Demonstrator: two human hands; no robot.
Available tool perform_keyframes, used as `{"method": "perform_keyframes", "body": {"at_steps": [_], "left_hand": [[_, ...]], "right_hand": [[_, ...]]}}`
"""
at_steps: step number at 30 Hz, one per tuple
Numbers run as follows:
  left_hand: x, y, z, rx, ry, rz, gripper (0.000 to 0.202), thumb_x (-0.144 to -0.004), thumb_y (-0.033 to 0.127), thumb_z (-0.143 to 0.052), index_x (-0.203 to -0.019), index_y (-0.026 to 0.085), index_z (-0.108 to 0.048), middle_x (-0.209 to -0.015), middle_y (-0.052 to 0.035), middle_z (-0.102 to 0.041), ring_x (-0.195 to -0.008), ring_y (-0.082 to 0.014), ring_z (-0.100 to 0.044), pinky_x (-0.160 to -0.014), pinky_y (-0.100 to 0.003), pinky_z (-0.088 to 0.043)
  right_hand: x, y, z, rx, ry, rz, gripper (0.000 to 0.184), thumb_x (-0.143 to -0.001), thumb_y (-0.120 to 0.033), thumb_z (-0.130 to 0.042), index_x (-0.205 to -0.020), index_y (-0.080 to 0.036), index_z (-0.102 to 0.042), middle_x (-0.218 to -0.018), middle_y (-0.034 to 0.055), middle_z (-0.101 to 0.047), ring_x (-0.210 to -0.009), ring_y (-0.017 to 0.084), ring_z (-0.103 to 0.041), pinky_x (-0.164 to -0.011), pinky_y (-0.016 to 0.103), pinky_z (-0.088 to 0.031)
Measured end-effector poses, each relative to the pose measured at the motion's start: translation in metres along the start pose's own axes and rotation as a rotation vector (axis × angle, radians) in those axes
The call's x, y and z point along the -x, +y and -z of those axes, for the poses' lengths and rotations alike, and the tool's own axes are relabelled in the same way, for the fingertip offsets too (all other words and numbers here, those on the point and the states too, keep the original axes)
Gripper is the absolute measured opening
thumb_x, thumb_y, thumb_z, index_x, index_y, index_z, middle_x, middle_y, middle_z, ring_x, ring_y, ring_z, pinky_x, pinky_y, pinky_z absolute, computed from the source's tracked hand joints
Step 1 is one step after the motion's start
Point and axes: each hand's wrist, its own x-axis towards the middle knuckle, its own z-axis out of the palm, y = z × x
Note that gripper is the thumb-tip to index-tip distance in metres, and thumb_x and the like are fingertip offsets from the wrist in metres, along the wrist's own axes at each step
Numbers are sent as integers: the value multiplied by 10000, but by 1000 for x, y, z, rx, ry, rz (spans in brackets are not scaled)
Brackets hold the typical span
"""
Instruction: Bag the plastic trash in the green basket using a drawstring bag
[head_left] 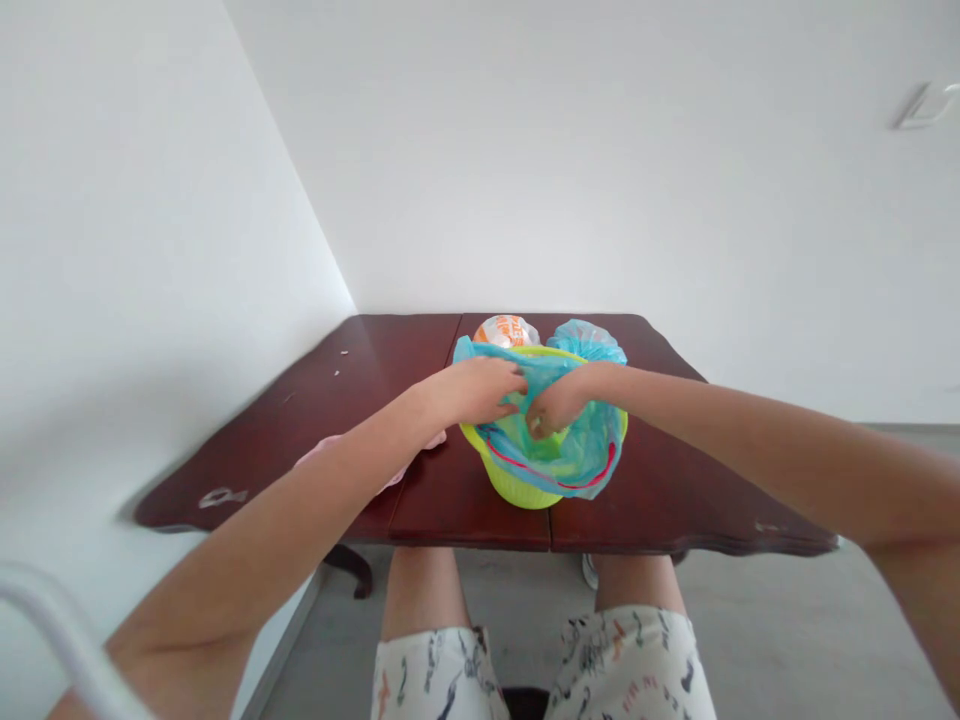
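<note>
A yellow-green basket stands on the dark red table, lined with a translucent blue plastic bag. The bag is folded over the rim, and a red drawstring runs along its near edge. My left hand is over the basket's left side against the bag, its fingers stretched and somewhat apart. Inside the bag's mouth is my right hand, with fingers curled down and pressed together; anything in them is hidden.
Behind the basket sit a knotted white bag with orange print and a bunched blue bag. A pink cloth-like item lies partly under my left forearm. The table meets the wall at the back and left.
</note>
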Motion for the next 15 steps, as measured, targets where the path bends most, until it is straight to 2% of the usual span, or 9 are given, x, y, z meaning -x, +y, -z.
{"method": "perform_keyframes", "body": {"at_steps": [3, 5, 7, 10, 13, 15], "left_hand": [[-7, -14, -1, 1, 138, -69, 355, -1061, 252, -798, -1413, 270, -841, -1819, -149, -636, -1690, -420, -594, -1407, -600, -466], [-10, -24, 1, 44, 213, -98, 373, -1063, 216, -787, -1430, 264, -832, -1925, -148, -509, -1783, -411, -485, -1465, -623, -405], [-14, -34, 2, 98, 236, -116, 379, -1072, 226, -779, -1446, 261, -826, -1952, -145, -469, -1813, -396, -444, -1491, -617, -373], [-23, -48, -1, 215, 207, -113, 442, -1105, 322, -754, -1540, 240, -773, -1864, -159, -593, -1763, -363, -522, -1486, -567, -384], [-31, -57, -9, 359, 214, -58, 506, -1116, 418, -721, -1585, 228, -735, -1731, -155, -720, -1631, -354, -654, -1431, -539, -452], [-34, -59, -16, 443, 275, -10, 525, -1094, 472, -738, -1556, 224, -750, -1689, -157, -744, -1584, -369, -681, -1415, -552, -466]], "right_hand": [[24, -11, 38, 68, -353, 11, 326, -923, -482, -950, -799, -215, -810, -668, -48, -724, -606, 138, -633, -683, 302, -597], [45, -15, 63, 165, -400, 76, 296, -996, -485, -891, -830, -254, -809, -725, -14, -741, -652, 176, -645, -744, 351, -620], [65, -14, 81, 334, -286, 188, 312, -1082, -496, -773, -866, -272, -788, -853, 39, -765, -783, 236, -686, -878, 430, -638], [88, -1, 91, 554, -56, 287, 270, -1123, -463, -648, -1010, -268, -795, -1121, 122, -782, -1074, 346, -742, -1105, 580, -606], [100, 24, 87, 527, 118, 244, 257, -1099, -473, -672, -1225, -273, -774, -1332, 149, -756, -1327, 404, -716, -1245, 662, -551], [104, 41, 78, 366, 241, 172, 351, -1073, -535, -729, -1320, -285, -726, -1408, 150, -740, -1385, 399, -706, -1226, 641, -585]]}}
